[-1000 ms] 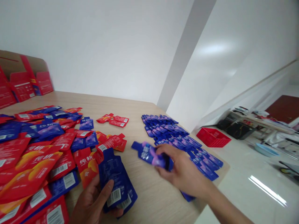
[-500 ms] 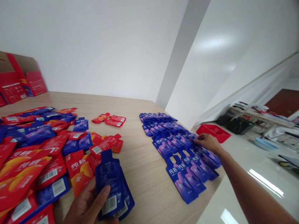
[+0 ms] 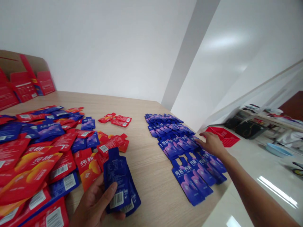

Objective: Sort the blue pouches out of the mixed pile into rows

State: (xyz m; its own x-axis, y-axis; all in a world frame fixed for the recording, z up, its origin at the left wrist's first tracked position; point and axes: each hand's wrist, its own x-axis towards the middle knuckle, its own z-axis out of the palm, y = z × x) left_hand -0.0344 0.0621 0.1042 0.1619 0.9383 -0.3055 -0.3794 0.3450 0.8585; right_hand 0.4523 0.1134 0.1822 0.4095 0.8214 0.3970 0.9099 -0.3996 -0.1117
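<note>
My left hand (image 3: 94, 205) is closed on a small stack of blue pouches (image 3: 120, 183), barcode side up, near the table's front edge. My right hand (image 3: 211, 143) reaches out to the right, fingers resting flat on the rows of blue pouches (image 3: 180, 148) laid out overlapping along the table's right edge. To the left lies a mixed heap of red and blue pouches (image 3: 40, 157). A few red pouches (image 3: 115, 119) lie apart in the middle of the wooden table (image 3: 146, 170).
Red cardboard boxes (image 3: 21, 85) stand at the far left against the wall. Beyond the table's right edge a red basket (image 3: 223, 135) sits on the shiny floor, with a cluttered low bench (image 3: 260, 119) and a blue bowl (image 3: 278, 149) farther off.
A second ago my right hand held a blue pouch over the table's middle. It has carried it right, laid it in the blue rows and now rests there. The left hand has stayed put.
</note>
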